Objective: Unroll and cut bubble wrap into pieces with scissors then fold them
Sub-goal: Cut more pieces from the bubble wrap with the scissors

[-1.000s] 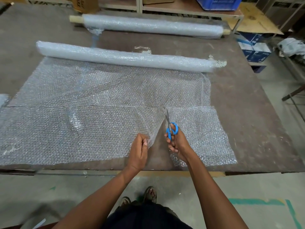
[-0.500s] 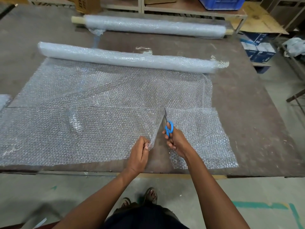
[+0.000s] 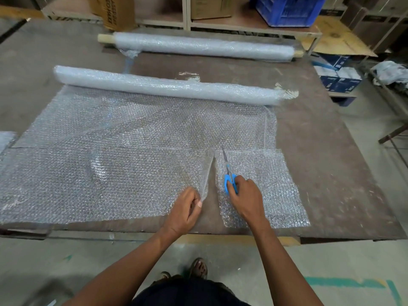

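- Since a second ago the scissors [image 3: 228, 173] have run farther up the sheet; the cut now reaches nearly to the cross seam, so this piece looks almost free.
- The right hand [image 3: 245, 197] grips the blue handles, blades pointing away; whether the blades are parted is hard to tell.
- The left hand [image 3: 186, 209] pinches the cut edge of the bubble wrap [image 3: 110, 173], lifting it taut.
- The right-hand piece [image 3: 265, 184] lies flat on the desk [image 3: 331, 173], bare wood showing in the gap.
- The feeding roll [image 3: 165, 86] lies beyond the sheet, a second roll [image 3: 203, 46] farther back.
- Folding has not begun.
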`<state>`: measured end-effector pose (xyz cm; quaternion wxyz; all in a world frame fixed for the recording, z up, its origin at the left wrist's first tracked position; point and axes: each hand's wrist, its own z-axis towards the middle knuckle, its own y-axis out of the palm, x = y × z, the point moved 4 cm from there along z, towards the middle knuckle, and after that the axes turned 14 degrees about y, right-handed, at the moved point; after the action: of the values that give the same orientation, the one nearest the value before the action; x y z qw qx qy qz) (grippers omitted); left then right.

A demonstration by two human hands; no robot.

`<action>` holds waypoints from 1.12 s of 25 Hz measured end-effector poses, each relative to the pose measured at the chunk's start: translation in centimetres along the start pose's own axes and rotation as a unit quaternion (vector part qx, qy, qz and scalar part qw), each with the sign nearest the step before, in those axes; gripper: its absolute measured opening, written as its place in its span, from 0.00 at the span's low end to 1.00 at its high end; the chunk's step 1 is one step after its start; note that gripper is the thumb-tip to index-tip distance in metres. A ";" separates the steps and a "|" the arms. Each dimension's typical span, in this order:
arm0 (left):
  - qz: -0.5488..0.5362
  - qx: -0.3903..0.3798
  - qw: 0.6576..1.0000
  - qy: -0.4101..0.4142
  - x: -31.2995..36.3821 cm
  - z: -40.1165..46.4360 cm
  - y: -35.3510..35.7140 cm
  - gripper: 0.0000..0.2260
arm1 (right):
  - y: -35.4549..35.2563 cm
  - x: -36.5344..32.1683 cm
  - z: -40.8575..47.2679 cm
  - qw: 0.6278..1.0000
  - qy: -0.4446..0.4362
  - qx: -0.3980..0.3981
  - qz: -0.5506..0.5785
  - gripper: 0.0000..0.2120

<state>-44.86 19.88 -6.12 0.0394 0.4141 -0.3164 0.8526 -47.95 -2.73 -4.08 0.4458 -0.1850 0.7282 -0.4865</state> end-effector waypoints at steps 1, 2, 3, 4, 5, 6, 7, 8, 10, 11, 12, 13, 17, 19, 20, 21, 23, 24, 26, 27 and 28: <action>0.019 -0.009 1.000 0.010 0.2 0.1 0.1 0.10 | -0.1 0.3 0.1 0.999 -0.025 0.027 -0.024 0.16; 0.044 -0.011 0.999 0.013 0.4 0.3 0.0 0.11 | 0.0 0.7 0.3 0.998 -0.039 0.042 -0.035 0.16; 0.072 -0.010 0.997 0.011 0.6 0.5 -0.3 0.12 | 0.0 1.0 0.3 0.997 -0.044 0.054 -0.038 0.15; 0.102 -0.008 0.995 0.004 0.6 0.8 -0.5 0.14 | 0.0 1.2 0.2 0.996 -0.040 0.066 -0.036 0.15; 0.135 -0.014 0.991 -0.013 0.4 1.2 -0.7 0.16 | -0.1 1.4 -0.1 0.996 -0.031 0.079 -0.031 0.14; 0.171 -0.036 0.984 -0.034 0.1 1.6 -0.8 0.19 | -0.2 1.6 -0.4 0.995 -0.017 0.092 -0.023 0.14; 0.207 -0.077 0.974 -0.054 -0.4 2.1 -0.7 0.23 | -0.4 1.7 -0.8 0.995 -0.001 0.104 -0.013 0.13; 0.240 -0.129 0.960 -0.070 -1.1 2.5 -0.4 0.28 | -0.4 1.9 -1.2 0.993 0.014 0.113 -0.001 0.13; 0.277 -0.224 0.930 -0.092 -2.0 2.9 0.4 0.36 | -0.5 2.1 -1.9 0.992 0.035 0.122 0.021 0.14; 0.279 -0.258 0.920 -0.096 -2.3 2.9 1.0 0.37 | -0.4 2.3 -2.2 0.991 0.046 0.123 0.025 0.14; 0.279 -0.279 0.914 -0.094 -2.4 2.9 1.6 0.38 | -0.3 2.4 -2.5 0.990 0.058 0.123 0.022 0.15; 0.283 -0.292 0.909 -0.088 -2.3 2.8 2.2 0.38 | -0.3 2.6 -2.7 0.990 0.072 0.124 0.017 0.15; 0.317 -0.316 0.892 -0.060 -1.5 2.3 3.4 0.37 | -0.2 3.3 -3.6 0.983 0.121 0.134 -0.025 0.16; 0.308 -0.312 0.896 -0.064 -1.2 1.8 3.5 0.36 | -0.1 3.4 -4.5 0.980 0.144 0.133 -0.026 0.17; 0.304 -0.306 0.900 -0.064 -1.0 1.5 3.5 0.36 | -0.2 3.3 -4.9 0.979 0.153 0.136 -0.020 0.17; 0.300 -0.297 0.904 -0.061 -0.7 1.3 3.4 0.36 | -0.3 3.2 -5.2 0.977 0.157 0.142 -0.015 0.17; 0.292 -0.282 0.912 -0.051 0.3 1.2 3.4 0.36 | -0.7 3.3 -4.9 0.976 0.141 0.166 -0.008 0.17; 0.287 -0.277 0.916 -0.040 0.9 1.4 3.5 0.35 | -0.9 3.6 -4.4 0.977 0.121 0.176 -0.005 0.17; 0.283 -0.273 0.919 -0.014 2.3 2.2 4.1 0.33 | -1.2 4.7 -3.0 0.985 0.074 0.156 -0.002 0.17; 0.289 -0.275 0.917 -0.008 2.9 2.7 4.4 0.32 | -1.2 5.3 -2.6 0.989 0.056 0.139 -0.010 0.17; 0.298 -0.276 0.914 -0.007 3.5 3.2 4.8 0.30 | -1.2 5.9 -2.6 0.990 0.048 0.132 -0.024 0.17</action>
<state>-46.55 13.57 -4.57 -0.1060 0.2790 -0.6480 0.7007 -53.40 -5.98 -5.48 0.4191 -0.1180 0.6738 -0.5970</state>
